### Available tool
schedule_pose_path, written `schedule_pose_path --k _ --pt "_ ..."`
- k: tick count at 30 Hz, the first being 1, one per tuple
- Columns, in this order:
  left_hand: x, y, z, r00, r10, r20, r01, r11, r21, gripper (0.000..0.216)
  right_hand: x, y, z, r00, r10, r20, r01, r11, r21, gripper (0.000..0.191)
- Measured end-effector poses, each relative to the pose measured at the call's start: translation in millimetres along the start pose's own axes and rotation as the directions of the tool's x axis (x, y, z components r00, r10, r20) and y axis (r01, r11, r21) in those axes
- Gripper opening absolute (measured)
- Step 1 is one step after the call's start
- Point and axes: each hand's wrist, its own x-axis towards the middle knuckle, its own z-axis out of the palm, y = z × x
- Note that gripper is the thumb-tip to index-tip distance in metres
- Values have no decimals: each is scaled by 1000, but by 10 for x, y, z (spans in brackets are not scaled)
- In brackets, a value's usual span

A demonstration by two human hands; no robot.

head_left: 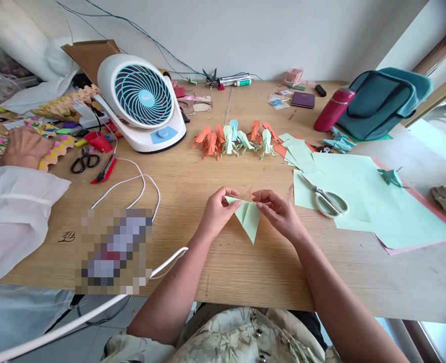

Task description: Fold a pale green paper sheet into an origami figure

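Observation:
Between my two hands, just over the near part of the table, is a light green folded paper (250, 222), a triangle with its point toward me and creases down its middle. My left hand (221, 212) pinches its upper left corner between thumb and fingers. The upper right corner is pinched by my right hand (279, 214). Beyond my hands stand several folded paper figures (228, 141) in orange, pale green and light blue. White-handled scissors (328, 199) lie to the right on light green paper sheets (381, 201).
A white fan (143, 101) stands at the back left. Beside it are black scissors (84, 161), a red cutter (104, 170) and a white cable (143, 176). Another person's hand (28, 146) is at far left. A red bottle (334, 109) and a teal bag (381, 103) stand back right.

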Motion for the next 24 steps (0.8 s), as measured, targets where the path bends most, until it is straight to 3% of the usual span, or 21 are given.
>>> schedule_pose_path --k 8,15,19,24 --pt "-103 112 105 986 79 149 -109 973 202 3 7 -124 -217 934 44 356 6 990 -139 25" --pt "-153 40 216 983 33 182 -92 940 328 11 46 -269 -327 831 202 518 63 891 -450 11" --pt "-212 -7 209 984 26 179 -92 923 374 13 40 -386 -333 776 248 579 98 860 -501 7" --pt "-335 -13 134 964 76 254 -191 864 466 15 63 -395 -307 654 361 665 3 878 -479 8"
